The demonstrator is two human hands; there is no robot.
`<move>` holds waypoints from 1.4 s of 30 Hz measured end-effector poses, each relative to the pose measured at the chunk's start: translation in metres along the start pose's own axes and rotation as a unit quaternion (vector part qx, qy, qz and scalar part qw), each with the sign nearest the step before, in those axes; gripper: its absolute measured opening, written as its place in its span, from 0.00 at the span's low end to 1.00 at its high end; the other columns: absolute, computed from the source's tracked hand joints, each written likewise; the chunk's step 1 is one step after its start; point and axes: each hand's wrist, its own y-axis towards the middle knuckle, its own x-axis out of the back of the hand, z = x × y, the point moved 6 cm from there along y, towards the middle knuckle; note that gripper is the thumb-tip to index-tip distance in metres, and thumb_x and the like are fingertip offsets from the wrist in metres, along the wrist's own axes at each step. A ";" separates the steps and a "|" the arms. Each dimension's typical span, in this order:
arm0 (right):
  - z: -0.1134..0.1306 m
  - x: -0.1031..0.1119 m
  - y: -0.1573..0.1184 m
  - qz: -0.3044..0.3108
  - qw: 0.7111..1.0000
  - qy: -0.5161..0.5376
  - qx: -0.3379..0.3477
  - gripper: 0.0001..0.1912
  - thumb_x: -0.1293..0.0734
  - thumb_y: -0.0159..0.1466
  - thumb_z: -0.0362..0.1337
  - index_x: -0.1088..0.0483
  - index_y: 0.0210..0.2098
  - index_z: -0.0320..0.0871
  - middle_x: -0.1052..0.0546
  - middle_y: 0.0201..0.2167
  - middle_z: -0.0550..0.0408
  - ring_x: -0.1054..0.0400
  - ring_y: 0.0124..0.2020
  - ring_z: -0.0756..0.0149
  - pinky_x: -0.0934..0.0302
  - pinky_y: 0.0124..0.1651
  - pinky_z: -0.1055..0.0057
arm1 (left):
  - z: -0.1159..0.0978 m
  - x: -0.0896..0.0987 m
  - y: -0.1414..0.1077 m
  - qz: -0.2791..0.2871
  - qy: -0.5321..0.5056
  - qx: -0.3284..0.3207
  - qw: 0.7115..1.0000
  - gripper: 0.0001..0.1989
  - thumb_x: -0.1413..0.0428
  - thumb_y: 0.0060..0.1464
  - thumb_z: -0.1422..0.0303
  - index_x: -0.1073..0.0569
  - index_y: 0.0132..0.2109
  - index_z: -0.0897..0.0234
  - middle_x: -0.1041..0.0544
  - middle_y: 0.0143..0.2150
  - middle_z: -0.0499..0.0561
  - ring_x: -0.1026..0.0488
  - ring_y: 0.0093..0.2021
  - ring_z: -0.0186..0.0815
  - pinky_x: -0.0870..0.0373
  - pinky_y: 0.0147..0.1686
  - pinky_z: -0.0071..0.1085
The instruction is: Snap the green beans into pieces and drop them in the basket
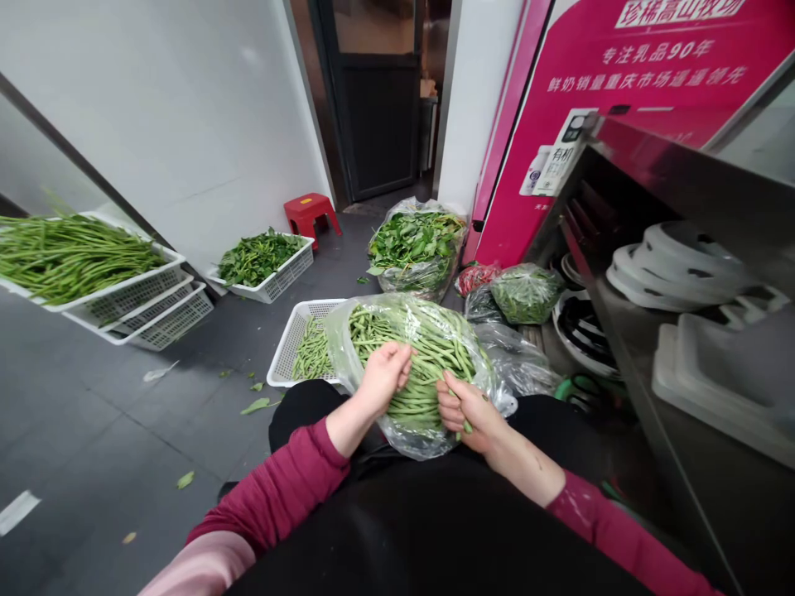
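A clear plastic bag [339, 339] full of long green beans [428, 331] stands open between the knees. Above the beans, my left hand [388, 372] is closed in a pinch; what its fingertips hold, if anything, is too small to name. At the bag's right side my right hand [465, 410] is wrapped round a few green beans, whose ends stick out below the fingers. Behind and left of the bag, a white basket [282, 352] holds short pieces of green bean [312, 352].
Stacked white baskets [167, 310] with long green stems stand at the left. Further back are a basket of leafy greens [261, 258], a red stool [309, 213] and a bag of leaves [419, 240]. A metal shelf [646, 397] with white containers borders the right side.
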 end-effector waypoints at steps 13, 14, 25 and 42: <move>-0.021 -0.003 0.000 0.086 0.991 -0.054 -0.091 0.19 0.38 0.54 0.53 0.39 0.27 0.42 0.43 0.14 0.66 0.56 0.11 0.82 0.64 0.13 0.81 | 0.036 -0.022 -0.006 0.084 -0.056 0.145 0.984 0.16 0.42 0.41 0.59 0.36 0.32 0.66 0.39 0.14 0.39 0.53 0.09 0.19 0.61 0.10 0.19; -0.020 -0.004 -0.002 0.105 0.988 -0.051 -0.103 0.19 0.38 0.55 0.52 0.38 0.27 0.41 0.46 0.14 0.67 0.58 0.11 0.82 0.65 0.13 0.82 | 0.037 -0.021 -0.005 0.089 -0.075 0.158 0.981 0.16 0.43 0.42 0.59 0.36 0.32 0.67 0.39 0.15 0.39 0.53 0.10 0.19 0.61 0.10 0.19; -0.004 -0.018 -0.008 0.050 0.995 0.017 -0.088 0.17 0.36 0.54 0.49 0.40 0.25 0.41 0.46 0.14 0.67 0.54 0.11 0.81 0.56 0.12 0.81 | 0.006 -0.004 0.015 0.038 0.546 -0.165 0.821 0.09 0.53 0.52 0.65 0.35 0.30 0.66 0.34 0.26 0.50 0.35 0.27 0.30 0.39 0.27 0.26; -0.015 0.033 -0.006 -0.046 0.998 -0.034 -0.025 0.10 0.31 0.50 0.37 0.36 0.29 0.40 0.42 0.14 0.66 0.55 0.11 0.82 0.58 0.13 0.80 | 0.018 0.017 0.042 0.157 0.545 -0.068 0.821 0.07 0.45 0.43 0.65 0.30 0.26 0.66 0.31 0.23 0.48 0.36 0.23 0.29 0.40 0.25 0.24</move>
